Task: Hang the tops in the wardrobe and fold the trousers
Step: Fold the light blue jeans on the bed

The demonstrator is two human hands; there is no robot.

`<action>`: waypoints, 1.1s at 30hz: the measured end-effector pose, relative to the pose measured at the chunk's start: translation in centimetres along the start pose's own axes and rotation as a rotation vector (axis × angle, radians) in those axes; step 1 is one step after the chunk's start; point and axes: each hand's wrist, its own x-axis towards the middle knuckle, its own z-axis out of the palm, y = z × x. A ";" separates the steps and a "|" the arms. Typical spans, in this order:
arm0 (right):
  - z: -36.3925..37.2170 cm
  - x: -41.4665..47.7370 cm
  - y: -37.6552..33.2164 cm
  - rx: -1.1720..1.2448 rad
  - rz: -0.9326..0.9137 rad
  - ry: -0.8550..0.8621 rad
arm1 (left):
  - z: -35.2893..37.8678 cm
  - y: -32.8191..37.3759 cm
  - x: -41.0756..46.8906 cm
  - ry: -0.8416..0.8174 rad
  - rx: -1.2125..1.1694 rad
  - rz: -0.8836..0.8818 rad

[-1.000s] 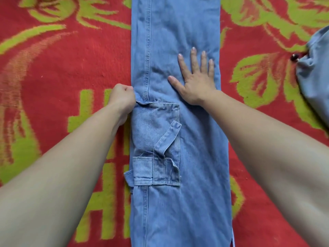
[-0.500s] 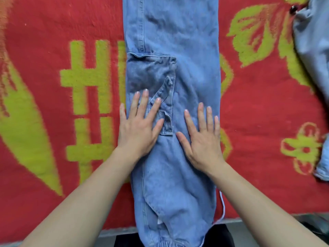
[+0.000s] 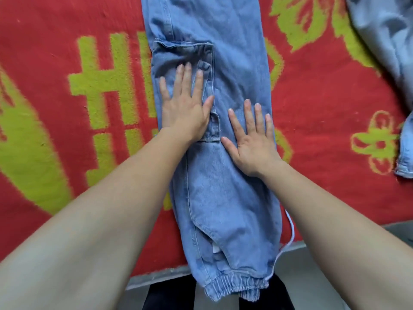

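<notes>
Centre of the red-and-green blanket (image 3: 67,63): trousers (image 3: 223,209) lie leg on leg, running 12 to 6 o'clock, elastic cuff (image 3: 234,287) at 6 hanging past the blanket's near edge.

Grip: none. Left hand (image 3: 185,110) is flat, fingers straight and spread, pressing on the cargo pocket (image 3: 178,54). Right hand (image 3: 252,146) is flat just beside it at 3 o'clock, palm on the plain denim. Neither pinches cloth.

Step, my read: smoothing before the crosswise fold. Lengthwise fold looks done; no cross fold yet.

Next move likely needs both hands down at the cuff end, pinching both corners, then carrying it toward 12. The pocket flap is bulky, so the fold line is better placed clear of it.

Edges and room:
- blanket edge at 6, grey surface (image 3: 335,253) below it
- white drawstring (image 3: 291,229) loose at 4–5, could snag
- another pale denim garment (image 3: 384,36) at 1–2, well apart
- open blanket at 9 and 3; waist end is out of view at 12.
</notes>
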 end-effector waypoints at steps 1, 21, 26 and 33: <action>-0.3 -0.3 -0.1 0.020 0.008 0.003 | 0.1 0.1 -1.4 0.061 -0.096 -0.012; 7.2 -27.9 -0.7 1.109 0.696 -0.077 | 7.1 9.8 -38.1 -0.169 -1.106 -0.930; 7.6 -31.0 -0.5 1.347 0.584 -0.276 | 7.0 9.3 -38.8 -0.097 -1.162 -0.823; 9.4 -33.1 -1.5 1.157 0.408 -0.020 | 6.5 8.7 -39.6 0.022 -1.276 -0.803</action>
